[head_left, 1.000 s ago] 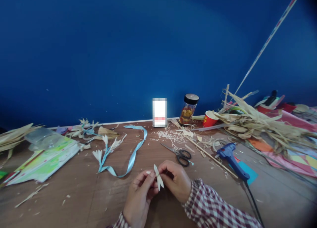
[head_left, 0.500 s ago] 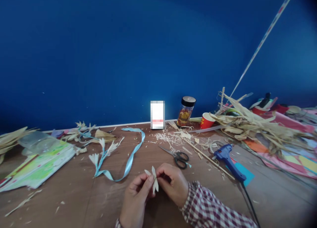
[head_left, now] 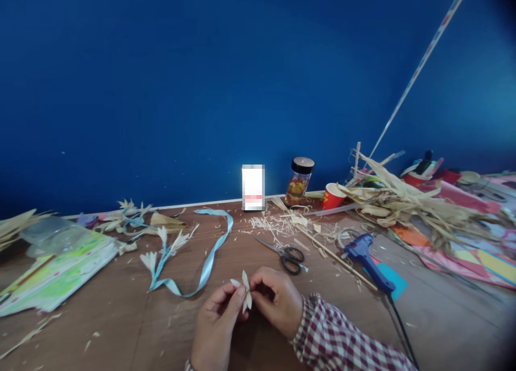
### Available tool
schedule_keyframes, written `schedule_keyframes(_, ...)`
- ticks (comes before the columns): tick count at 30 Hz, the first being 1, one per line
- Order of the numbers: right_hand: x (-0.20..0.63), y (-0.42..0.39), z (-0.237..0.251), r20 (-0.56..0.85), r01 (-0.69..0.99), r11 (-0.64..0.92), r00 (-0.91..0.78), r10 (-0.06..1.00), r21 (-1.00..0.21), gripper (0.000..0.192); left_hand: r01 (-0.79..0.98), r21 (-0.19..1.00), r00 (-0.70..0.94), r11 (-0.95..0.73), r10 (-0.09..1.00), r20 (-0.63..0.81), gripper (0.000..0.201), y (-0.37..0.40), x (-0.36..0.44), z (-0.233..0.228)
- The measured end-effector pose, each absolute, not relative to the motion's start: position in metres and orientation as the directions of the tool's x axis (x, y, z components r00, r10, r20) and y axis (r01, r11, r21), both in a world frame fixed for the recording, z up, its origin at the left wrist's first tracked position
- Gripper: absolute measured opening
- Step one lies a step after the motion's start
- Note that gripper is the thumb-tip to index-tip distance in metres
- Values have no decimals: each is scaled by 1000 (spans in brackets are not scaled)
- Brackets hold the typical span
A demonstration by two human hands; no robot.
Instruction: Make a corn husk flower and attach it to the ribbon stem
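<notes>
Between my hands is a small husk flower of a few pale, pointed petals spread apart. My left hand pinches it between thumb and fingers from the left. Fingers closed, my right hand grips the flower's right side near its middle; its fingertips are partly hidden. Black-handled scissors lie just beyond my right hand. Over to the left, a light blue ribbon curls from a stem with white husk flowers.
A blue glue gun with a black cord lies at right on a blue card. Behind are a jar, a red paper cup, husk scraps and a dried husk pile. A painted sheet is at left.
The whole view has shifted slightly, so things appear a little further left. Both hands keep their hold on the husk flower, with hardly any change in the fingers.
</notes>
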State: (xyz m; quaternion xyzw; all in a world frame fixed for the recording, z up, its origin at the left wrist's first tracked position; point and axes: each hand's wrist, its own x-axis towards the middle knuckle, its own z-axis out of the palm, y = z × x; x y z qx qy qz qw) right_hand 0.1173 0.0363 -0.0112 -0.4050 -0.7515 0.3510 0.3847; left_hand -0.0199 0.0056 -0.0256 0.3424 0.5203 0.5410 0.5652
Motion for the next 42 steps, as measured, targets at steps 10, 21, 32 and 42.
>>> schedule_keyframes(10,118,33,-5,195,214,289,-373,907,-933,15,320,934,-178,-161,958,226,16,3,-27,-20)
schedule_keyframes(21,112,36,-17,57,25,72,-384,922,-997,20,76,996,-209,55,977,-38,23,5,-22,-19)
schedule_keyframes(32,112,44,-21,-69,-116,-118,-358,931,-986,28,-188,967,-102,170,976,-191,31,10,-19,-23)
schedule_keyframes(42,114,41,-16,5,-16,0,-325,946,-1000,20,-98,983,-120,158,978,-169,32,6,-21,-19)
